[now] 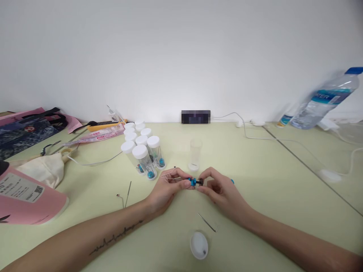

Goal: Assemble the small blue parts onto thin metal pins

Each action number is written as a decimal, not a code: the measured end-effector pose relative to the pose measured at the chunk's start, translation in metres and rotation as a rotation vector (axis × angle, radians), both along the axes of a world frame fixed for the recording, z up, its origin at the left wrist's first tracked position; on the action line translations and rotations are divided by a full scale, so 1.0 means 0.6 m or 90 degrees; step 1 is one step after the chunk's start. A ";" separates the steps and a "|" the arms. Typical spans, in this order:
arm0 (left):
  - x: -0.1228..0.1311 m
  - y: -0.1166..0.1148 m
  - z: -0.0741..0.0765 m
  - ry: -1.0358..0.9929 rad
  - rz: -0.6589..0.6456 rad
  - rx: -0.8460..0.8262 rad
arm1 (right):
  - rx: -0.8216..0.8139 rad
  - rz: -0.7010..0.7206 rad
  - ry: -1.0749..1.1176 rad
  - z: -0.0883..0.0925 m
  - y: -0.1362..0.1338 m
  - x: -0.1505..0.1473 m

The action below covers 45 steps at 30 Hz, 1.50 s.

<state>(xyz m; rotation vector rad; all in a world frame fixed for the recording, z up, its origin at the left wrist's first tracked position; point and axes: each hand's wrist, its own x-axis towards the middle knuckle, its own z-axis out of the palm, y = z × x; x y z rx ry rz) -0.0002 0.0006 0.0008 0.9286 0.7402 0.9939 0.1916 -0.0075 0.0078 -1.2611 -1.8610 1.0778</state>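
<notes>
Between its thumb and fingers, my left hand point(167, 189) pinches a small blue cylindrical part point(193, 182). A thin bent wire point(171, 176) runs back across those fingers. From the right, my right hand point(222, 189) grips a dark round end piece point(201, 182), joined to the blue part by a short black shaft. Just behind the hands stands an uncapped clear jar point(195, 151) with a small thin piece at its bottom. A white lid point(199, 245) with a small dark bit in it lies nearer me, below a thin metal rod point(208, 222).
Several white-capped jars point(140, 152) holding blue parts stand left of centre. More thin rods point(128, 194) lie by my left forearm. A pink container point(31, 196) is at far left. A dark display point(195, 117), cables and a tilted water bottle point(326, 99) are by the wall.
</notes>
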 end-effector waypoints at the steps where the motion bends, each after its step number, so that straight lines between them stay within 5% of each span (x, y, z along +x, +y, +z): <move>1: 0.000 0.000 0.000 0.000 0.000 0.000 | -0.002 -0.009 0.005 0.000 0.000 0.000; 17: 0.000 -0.002 0.002 0.003 -0.010 0.011 | -0.042 0.072 0.067 0.000 0.001 0.002; 22: -0.001 -0.001 0.002 -0.007 -0.006 0.002 | -0.032 0.006 0.041 -0.001 -0.001 0.001; 28: 0.001 -0.002 0.005 0.001 -0.010 0.009 | -0.053 0.069 0.067 -0.002 0.002 0.001; 45: 0.000 -0.003 0.004 0.005 0.000 -0.007 | -0.072 0.020 0.073 0.000 0.001 -0.001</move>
